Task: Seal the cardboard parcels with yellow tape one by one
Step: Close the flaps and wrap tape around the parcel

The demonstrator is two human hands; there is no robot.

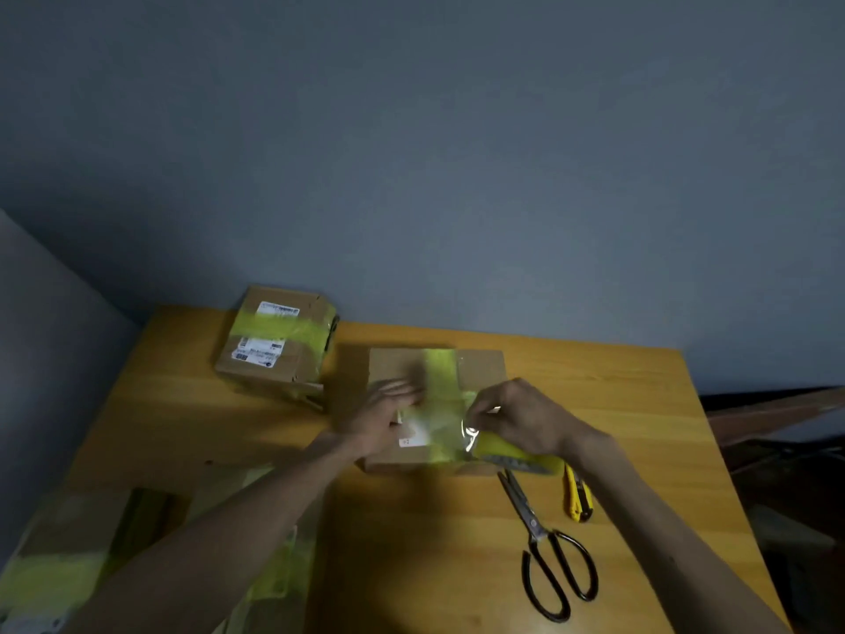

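Tape is running across the middle parcel (482, 368) from the yellow roll (516, 453), which the right hand (514, 416) is gripping at its near edge, probably for tension, while the flat left hand (388, 407) is pressing the box steady.

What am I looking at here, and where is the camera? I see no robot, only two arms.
There is no machine. A person works with bare hands, and the single picture comes from a wide-angle camera worn on their head, looking forward and down. A cardboard parcel lies in the middle of the wooden table, already crossed by yellow tape. The left hand presses flat on its top. The right hand holds the yellow tape roll at the parcel's near right edge, with its fingers pinching at the strip. A taped parcel with labels stands at the back left, and a third parcel lies at the lower left. Black-handled scissors and a yellow utility knife lie to the right.
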